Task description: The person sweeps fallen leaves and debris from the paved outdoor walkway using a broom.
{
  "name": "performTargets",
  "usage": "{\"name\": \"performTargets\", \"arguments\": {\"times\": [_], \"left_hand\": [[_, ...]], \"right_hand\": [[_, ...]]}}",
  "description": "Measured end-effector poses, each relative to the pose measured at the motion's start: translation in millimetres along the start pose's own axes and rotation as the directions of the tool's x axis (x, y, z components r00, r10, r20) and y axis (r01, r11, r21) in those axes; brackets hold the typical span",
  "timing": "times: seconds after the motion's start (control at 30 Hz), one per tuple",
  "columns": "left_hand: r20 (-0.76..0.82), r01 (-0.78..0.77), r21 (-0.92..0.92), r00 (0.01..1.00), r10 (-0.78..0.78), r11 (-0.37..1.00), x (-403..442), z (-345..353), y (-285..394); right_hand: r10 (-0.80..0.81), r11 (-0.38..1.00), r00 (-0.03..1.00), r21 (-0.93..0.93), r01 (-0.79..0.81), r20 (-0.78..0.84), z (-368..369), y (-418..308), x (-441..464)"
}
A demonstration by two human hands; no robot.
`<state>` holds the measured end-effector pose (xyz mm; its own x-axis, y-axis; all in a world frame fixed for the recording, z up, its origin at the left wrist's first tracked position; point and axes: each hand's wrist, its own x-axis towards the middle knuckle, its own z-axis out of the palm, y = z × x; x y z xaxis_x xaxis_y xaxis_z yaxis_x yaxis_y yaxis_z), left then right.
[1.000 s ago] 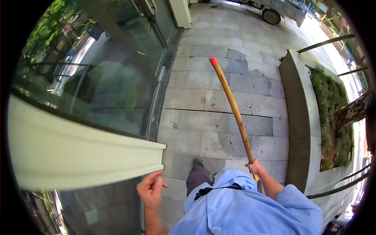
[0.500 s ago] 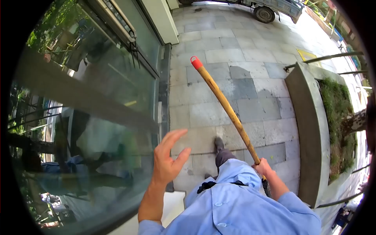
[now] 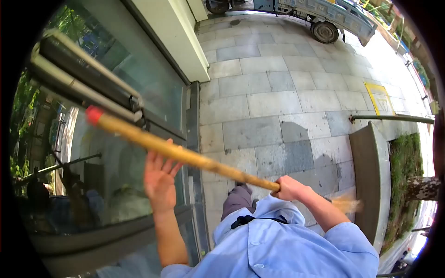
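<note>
A broom (image 3: 208,163) with a yellow-brown wooden handle and a red end cap slants across my front. My right hand (image 3: 291,188) is wrapped round its handle near my waist. Straw-coloured bristles, blurred, show past my right forearm. On the left, my left hand (image 3: 161,180) is raised with the palm up and fingers spread. Its fingertips reach behind the handle; whether they touch it I cannot tell. The capped end lies in front of the glass door (image 3: 153,60) and its long handles (image 3: 88,88).
Paving slabs (image 3: 259,132) stretch ahead. A concrete planter (image 3: 371,176) with grass stands on the right, with a metal rail (image 3: 394,119) beside it. A blue cargo vehicle (image 3: 324,18) is parked at the far end. A pale pillar (image 3: 181,41) adjoins the door.
The broom's capped end has swung left and towards the door, and the bristles have come into view at right. My left hand has moved left under the handle. The view has shifted forward.
</note>
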<state>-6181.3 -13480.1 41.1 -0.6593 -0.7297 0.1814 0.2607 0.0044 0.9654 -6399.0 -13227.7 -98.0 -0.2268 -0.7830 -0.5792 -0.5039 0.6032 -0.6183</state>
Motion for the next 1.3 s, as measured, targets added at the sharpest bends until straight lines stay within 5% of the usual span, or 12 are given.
{"name": "performTargets", "arguments": {"times": [0.17, 0.27, 0.37, 0.43, 0.57, 0.7, 0.77, 0.87, 0.93, 1.03, 1.13, 1.3], "left_hand": [[0.185, -0.154, -0.571, 0.933, 0.31, 0.806, 113, -36, -17], [0.192, -0.411, -0.291, 0.859, 0.474, 0.864, 172, -37, -1], [0.252, -0.391, -0.389, 0.826, 0.504, 0.834, 233, -34, 15], [0.134, -0.53, -0.234, 0.813, 0.567, 0.815, 266, -34, 20], [0.045, -0.646, -0.066, 0.76, 0.649, 0.761, 319, -19, 14], [0.003, -0.717, 0.203, 0.681, 0.732, 0.667, 375, 15, -10], [0.247, -0.756, 0.312, 0.649, 0.72, 0.575, 396, 29, -10], [0.327, -0.568, 0.611, 0.816, 0.477, 0.552, 460, 75, -13], [0.114, -0.469, 0.734, 0.798, 0.592, 0.491, 503, 105, -61], [0.075, -0.404, 0.764, 0.83, 0.553, 0.503, 565, 106, -104], [-0.03, -0.323, 0.747, 0.857, 0.514, 0.581, 631, 93, -153], [-0.244, -0.242, 0.666, 0.824, 0.512, 0.706, 727, 57, -187]], "right_hand": [[-0.224, 0.945, 0.97, -0.222, 0.239, 0.09, -87, -27, 112], [-0.279, 0.925, 0.958, -0.25, 0.288, 0.068, -166, -57, 167], [-0.43, 0.874, 0.903, -0.251, 0.416, -0.001, -233, -73, 237], [-0.495, 0.852, 0.867, -0.232, 0.47, -0.061, -270, -86, 284], [-0.761, 0.647, 0.556, -0.445, 0.618, -0.335, -340, -117, 391], [-0.868, 0.491, 0.411, -0.593, 0.638, -0.278, -427, -157, 495], [-0.91, 0.382, 0.399, -0.611, 0.693, -0.116, -465, -171, 544], [-0.888, 0.33, 0.455, -0.595, 0.733, 0.067, -514, -185, 632], [-0.867, 0.287, 0.469, -0.6, 0.746, 0.168, -533, -191, 700], [-0.844, 0.246, 0.477, -0.613, 0.751, 0.245, -552, -195, 779], [-0.678, 0.354, 0.66, -0.643, 0.679, 0.324, -582, -208, 841], [-0.776, 0.363, 0.585, -0.592, 0.719, 0.235, -606, -184, 943]]}}
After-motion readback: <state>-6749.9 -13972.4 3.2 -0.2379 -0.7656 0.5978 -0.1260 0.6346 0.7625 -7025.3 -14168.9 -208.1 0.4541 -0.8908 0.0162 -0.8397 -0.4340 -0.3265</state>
